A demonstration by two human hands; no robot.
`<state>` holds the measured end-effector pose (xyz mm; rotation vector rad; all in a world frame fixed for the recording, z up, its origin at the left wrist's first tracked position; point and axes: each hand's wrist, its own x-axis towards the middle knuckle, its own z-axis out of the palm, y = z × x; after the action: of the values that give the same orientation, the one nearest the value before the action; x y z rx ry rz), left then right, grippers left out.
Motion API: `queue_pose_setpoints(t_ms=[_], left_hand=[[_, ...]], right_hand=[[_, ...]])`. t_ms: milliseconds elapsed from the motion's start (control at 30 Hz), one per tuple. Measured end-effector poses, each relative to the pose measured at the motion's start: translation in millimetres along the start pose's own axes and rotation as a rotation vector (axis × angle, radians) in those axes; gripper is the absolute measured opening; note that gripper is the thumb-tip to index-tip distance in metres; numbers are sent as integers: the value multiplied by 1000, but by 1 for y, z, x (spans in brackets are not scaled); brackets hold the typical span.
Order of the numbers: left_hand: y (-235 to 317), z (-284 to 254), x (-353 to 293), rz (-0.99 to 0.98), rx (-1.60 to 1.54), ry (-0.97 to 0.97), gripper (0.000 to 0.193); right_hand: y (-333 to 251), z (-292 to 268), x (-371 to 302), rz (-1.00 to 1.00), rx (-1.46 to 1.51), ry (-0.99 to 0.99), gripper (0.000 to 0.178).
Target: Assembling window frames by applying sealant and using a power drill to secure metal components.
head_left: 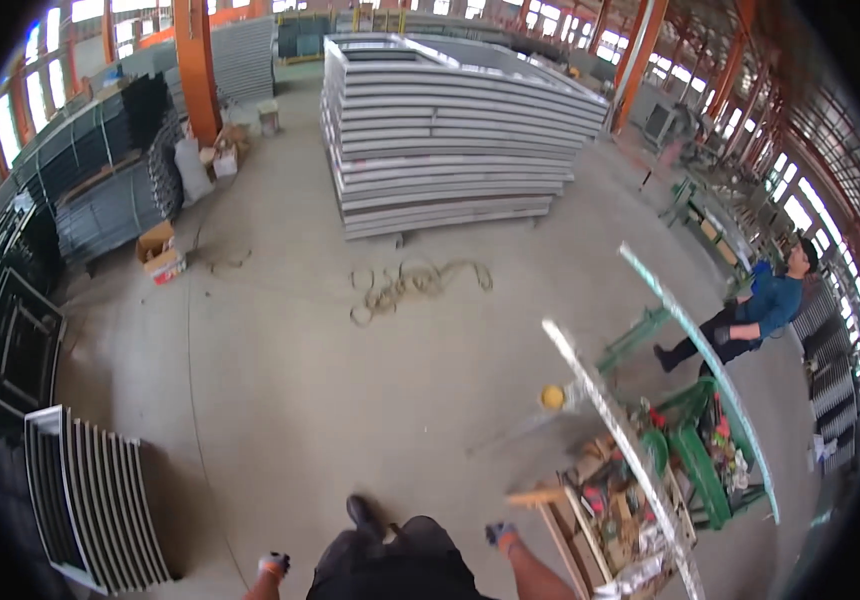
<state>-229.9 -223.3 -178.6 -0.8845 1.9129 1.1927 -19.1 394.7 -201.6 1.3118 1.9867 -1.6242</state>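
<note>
My left hand point(273, 565), in a grey glove with an orange cuff, hangs beside my left leg. Its fingers look curled in, with no object visible in them. At my other side hangs my right hand point(500, 536), gloved in grey-blue with an orange cuff; it is small and blurred, so its fingers are hard to read. Closest to that hand is a wooden-edged workbench point(557, 537) loaded with tools and loose parts. A long wrapped bar point(610, 415) lies across it, and a second pale-green bar point(702, 350) runs alongside.
Ahead stands a large stack of grey metal frames point(460, 130). Tangled straps point(405, 287) lie on the floor before it. More frames point(100, 505) stand at the left, with a cardboard box point(160, 252) farther back. A person point(765, 303) stands at the right beyond the bars.
</note>
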Motion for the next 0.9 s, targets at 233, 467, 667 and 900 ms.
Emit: queue_pose_setpoints(t_ms=[233,467,667,900], left_hand=[[496,100,133,847,268,105,27],[741,218,110,943,705,4,35],[890,281,141,1056,986,-11,35],[1272,290,156,1361,1321,467,58]], right_hand=[[-53,12,33,-50,-82,-80,29],[-169,-8,231,155,92,-3,26],[-407,-71,348,83,761,270,18],[-524,-77,411,-8,831,506,17]])
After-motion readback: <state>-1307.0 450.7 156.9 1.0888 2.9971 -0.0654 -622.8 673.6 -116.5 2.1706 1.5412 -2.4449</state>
